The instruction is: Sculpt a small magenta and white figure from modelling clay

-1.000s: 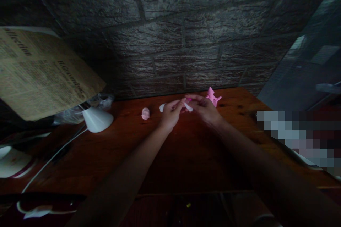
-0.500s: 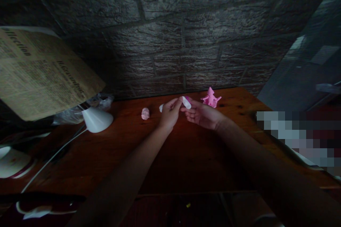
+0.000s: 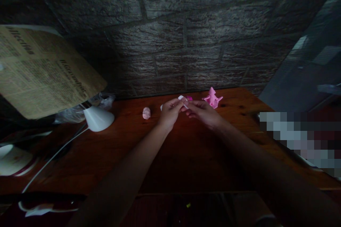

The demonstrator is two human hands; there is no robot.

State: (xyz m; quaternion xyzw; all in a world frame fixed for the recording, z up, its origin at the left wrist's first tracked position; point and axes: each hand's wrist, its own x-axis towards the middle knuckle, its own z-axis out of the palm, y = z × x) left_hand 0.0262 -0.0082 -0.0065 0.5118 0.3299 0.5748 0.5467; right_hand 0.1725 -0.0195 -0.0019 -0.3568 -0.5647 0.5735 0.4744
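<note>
White piece: it sat between the two hands above the desk (image 3: 186, 159), its upper end (image 3: 180, 97) showing past the fingertips and the rest mostly covered.
Left hand (image 3: 169, 114): the fingers were closed in a pinch on the white piece, thumb on the near side.
Right hand (image 3: 206, 113): thumb and fingers were drawn together at the piece's lower right edge, seemingly pinching it too; the exact contact was partly hidden.
Magenta bit (image 3: 189, 98): it showed just above the right hand's fingertips, beside the white piece; whether the two were joined could not be told.
Work in hand: judging by the two-handed pinch, the small piece was being pressed or shaped.
Next move: it probably called for light, even pressure, with one hand steadying while the other worked the edge.
Pink figure (image 3: 212, 99): it stood on the desk just beyond the right hand, apart from the white piece.
Pale pink lump (image 3: 146, 113): it lay left of the left hand, not touched.
Second white bit (image 3: 161, 107): only a sliver showed at the left hand's outer side.
</note>
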